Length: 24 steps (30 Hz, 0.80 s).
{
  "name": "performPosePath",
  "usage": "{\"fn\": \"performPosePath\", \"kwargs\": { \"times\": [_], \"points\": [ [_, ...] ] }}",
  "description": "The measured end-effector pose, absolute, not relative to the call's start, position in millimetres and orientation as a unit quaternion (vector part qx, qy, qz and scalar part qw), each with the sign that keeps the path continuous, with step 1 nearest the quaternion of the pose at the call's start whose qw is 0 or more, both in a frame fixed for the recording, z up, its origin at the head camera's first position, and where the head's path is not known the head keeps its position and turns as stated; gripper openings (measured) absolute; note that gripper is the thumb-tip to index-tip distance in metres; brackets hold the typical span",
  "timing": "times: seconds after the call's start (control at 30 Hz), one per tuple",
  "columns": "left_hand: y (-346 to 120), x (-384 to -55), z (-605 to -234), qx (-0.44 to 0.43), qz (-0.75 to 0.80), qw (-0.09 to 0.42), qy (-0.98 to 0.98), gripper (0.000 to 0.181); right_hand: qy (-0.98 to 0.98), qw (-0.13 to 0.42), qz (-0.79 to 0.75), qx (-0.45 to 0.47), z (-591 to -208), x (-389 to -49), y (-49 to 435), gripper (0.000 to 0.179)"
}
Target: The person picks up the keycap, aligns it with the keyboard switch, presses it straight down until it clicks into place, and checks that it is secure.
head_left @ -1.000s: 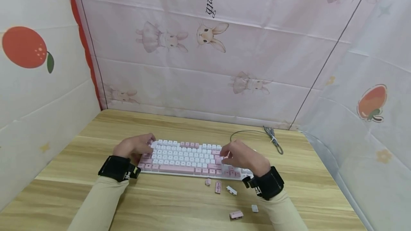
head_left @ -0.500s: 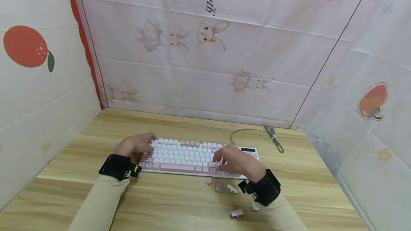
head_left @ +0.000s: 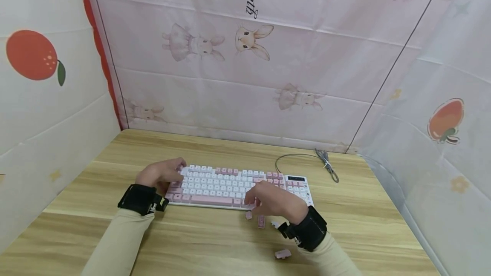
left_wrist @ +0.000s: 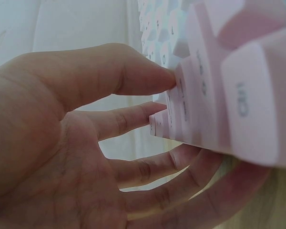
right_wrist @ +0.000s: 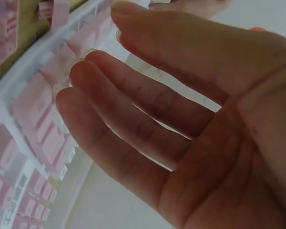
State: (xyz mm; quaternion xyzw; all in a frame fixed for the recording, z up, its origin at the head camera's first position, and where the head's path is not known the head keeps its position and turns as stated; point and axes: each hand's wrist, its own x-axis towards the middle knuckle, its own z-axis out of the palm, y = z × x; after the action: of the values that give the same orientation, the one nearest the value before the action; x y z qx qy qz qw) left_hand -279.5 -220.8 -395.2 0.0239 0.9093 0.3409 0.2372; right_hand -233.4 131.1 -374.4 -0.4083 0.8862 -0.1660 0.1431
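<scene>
A white and pink keyboard lies across the wooden table in the head view. My left hand holds its left end, the thumb on the pink keys and the other fingers along the side edge, as the left wrist view shows; a pink Ctrl key is close by. My right hand is over the lower right part of the keyboard, fingers loosely bent and nothing between them. Just in front of the keyboard lie a small pink keycap and a longer pink keycap.
Another pink keycap lies nearer the front. A white keycap is partly hidden by the right wrist strap. A bundled grey cable lies behind the keyboard at the right. Printed cloth hangs along the table's back and sides.
My right hand has moved left and toward the keyboard's front edge, uncovering the dark panel and number keys at the right. My left hand stays in place.
</scene>
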Motion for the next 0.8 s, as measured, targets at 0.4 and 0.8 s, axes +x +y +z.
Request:
{"fn": "performPosePath", "kwargs": {
  "times": [0.4,0.8],
  "points": [
    [-221,-279,-394,0.018,0.338,0.241,0.91,0.056,0.893,0.158,-0.141,-0.398,-384,-231,122,0.016],
    [-220,-278,-393,0.016,0.344,0.239,0.908,0.056,0.897,0.156,-0.13,-0.392,-388,-228,119,0.021]
  ]
}}
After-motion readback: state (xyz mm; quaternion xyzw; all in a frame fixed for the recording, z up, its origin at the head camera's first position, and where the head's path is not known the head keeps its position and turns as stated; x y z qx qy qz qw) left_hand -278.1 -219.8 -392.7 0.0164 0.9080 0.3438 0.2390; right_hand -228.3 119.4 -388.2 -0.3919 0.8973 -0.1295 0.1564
